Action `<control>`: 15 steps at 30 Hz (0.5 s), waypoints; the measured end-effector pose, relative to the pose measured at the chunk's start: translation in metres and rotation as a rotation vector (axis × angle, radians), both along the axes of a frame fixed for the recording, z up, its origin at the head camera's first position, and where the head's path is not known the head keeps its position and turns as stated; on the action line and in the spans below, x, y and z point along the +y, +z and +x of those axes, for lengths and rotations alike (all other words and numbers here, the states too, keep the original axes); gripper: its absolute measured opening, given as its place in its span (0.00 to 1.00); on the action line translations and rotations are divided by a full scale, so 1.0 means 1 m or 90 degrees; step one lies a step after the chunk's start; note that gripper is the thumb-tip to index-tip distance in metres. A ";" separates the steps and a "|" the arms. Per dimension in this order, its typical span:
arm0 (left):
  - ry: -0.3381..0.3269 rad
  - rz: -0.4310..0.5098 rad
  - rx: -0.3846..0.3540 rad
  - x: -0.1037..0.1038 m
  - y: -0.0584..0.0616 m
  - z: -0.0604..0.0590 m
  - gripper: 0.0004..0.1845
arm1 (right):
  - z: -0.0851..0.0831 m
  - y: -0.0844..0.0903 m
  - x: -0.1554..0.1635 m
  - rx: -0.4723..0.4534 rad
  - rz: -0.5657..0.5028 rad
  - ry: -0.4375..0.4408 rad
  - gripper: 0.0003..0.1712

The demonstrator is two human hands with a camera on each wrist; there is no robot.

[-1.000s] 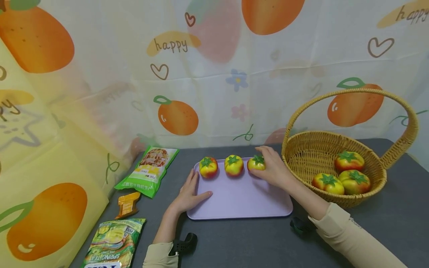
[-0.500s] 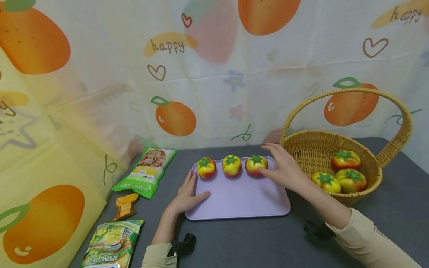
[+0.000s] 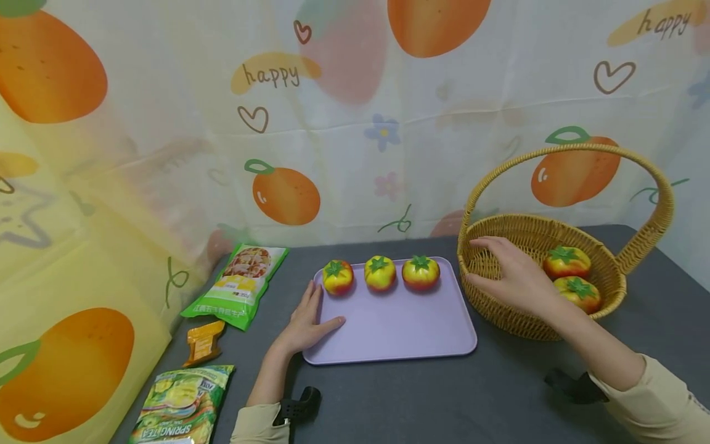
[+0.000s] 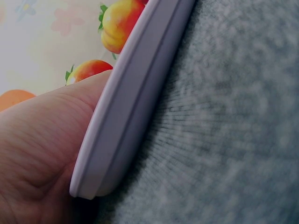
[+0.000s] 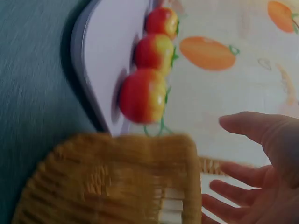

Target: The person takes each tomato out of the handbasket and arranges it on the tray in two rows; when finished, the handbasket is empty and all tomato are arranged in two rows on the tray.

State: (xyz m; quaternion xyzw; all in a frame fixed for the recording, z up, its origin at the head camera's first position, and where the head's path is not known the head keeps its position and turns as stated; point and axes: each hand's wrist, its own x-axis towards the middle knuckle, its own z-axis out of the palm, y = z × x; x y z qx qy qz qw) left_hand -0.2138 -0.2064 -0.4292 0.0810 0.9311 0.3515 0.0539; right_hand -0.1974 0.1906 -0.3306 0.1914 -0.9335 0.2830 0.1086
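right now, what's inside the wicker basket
In the wicker basket, a rear fruit and a front fruit, both red-yellow, show at the right. The right hand and forearm cover part of the inside; anything behind them is hidden.

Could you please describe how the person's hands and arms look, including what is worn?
The left hand and right hand wear no gloves, and no rings show. The left sleeve and right sleeve are light beige and end short of the wrists. A black device sits at the left wrist; a similar dark device shows under the right forearm.
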 end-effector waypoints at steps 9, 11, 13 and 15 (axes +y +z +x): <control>-0.003 0.002 0.000 0.000 0.001 0.001 0.52 | -0.001 0.002 0.044 -0.103 0.069 0.022 0.36; -0.003 0.004 0.002 0.000 0.002 0.001 0.51 | -0.001 0.000 0.052 -0.112 0.084 0.028 0.36; -0.002 0.003 0.000 0.000 0.002 0.001 0.52 | 0.000 -0.002 0.058 -0.118 0.097 0.036 0.36; -0.001 0.000 -0.002 0.000 0.001 0.001 0.52 | 0.000 -0.003 0.063 -0.124 0.105 0.045 0.37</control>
